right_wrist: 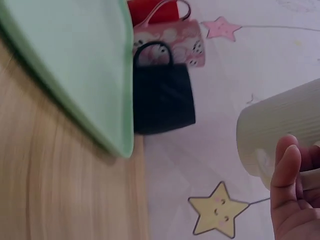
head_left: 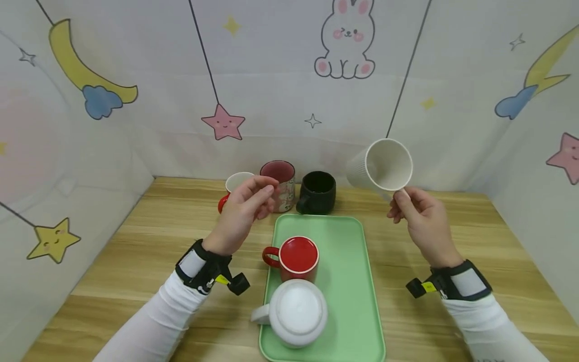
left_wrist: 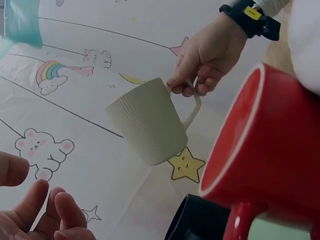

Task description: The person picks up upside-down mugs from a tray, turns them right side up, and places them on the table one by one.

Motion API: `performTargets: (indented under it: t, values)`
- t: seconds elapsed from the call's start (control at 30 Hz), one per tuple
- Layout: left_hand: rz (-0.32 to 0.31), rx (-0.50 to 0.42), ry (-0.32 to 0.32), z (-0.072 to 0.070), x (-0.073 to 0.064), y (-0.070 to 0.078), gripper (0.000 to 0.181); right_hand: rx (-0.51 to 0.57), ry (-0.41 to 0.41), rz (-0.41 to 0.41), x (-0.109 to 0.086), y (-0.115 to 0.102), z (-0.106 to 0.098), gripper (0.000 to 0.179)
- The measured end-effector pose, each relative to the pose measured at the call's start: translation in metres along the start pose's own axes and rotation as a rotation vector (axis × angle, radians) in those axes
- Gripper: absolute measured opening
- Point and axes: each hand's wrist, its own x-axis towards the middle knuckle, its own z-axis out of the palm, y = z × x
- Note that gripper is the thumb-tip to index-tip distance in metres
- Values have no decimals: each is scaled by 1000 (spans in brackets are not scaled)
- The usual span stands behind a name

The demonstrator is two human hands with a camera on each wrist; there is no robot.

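Note:
My right hand [head_left: 422, 221] pinches the handle of a white ribbed mug [head_left: 359, 168] between thumb and fingers. The mug is up in the air over the back right of the table, tilted so its mouth faces the head camera. My left hand [head_left: 244, 208] holds nothing; its fingers are loosely bent in front of the back row of mugs. That row has a white mug with a red handle [head_left: 237, 181], partly hidden by this hand, a pink patterned mug [head_left: 286, 193] and a black mug [head_left: 321, 198].
A green tray [head_left: 348, 261] lies at the table's middle. On its left side are a red mug [head_left: 298, 274] and, nearer to me, a white mug [head_left: 298, 311] with its base up; both handles point left. Behind the wooden table [head_left: 181, 211] hangs a printed cloth [head_left: 280, 90].

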Motion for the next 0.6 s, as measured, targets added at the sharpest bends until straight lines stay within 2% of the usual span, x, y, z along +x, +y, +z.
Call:
performTargets:
  t: [0.17, 0.3, 0.6]
  values:
    - [-33, 143, -2, -11, -4, -10, 35, -94, 12, 39, 3, 19, -1, 31]
    - [-65, 260, -6, -20, -7, -18, 35, -127, 4, 55, 5, 36, -1, 28]
    - [-130, 389, -72, -36, -11, -32, 32, -188, -30, 113, 4, 51, 3, 30]
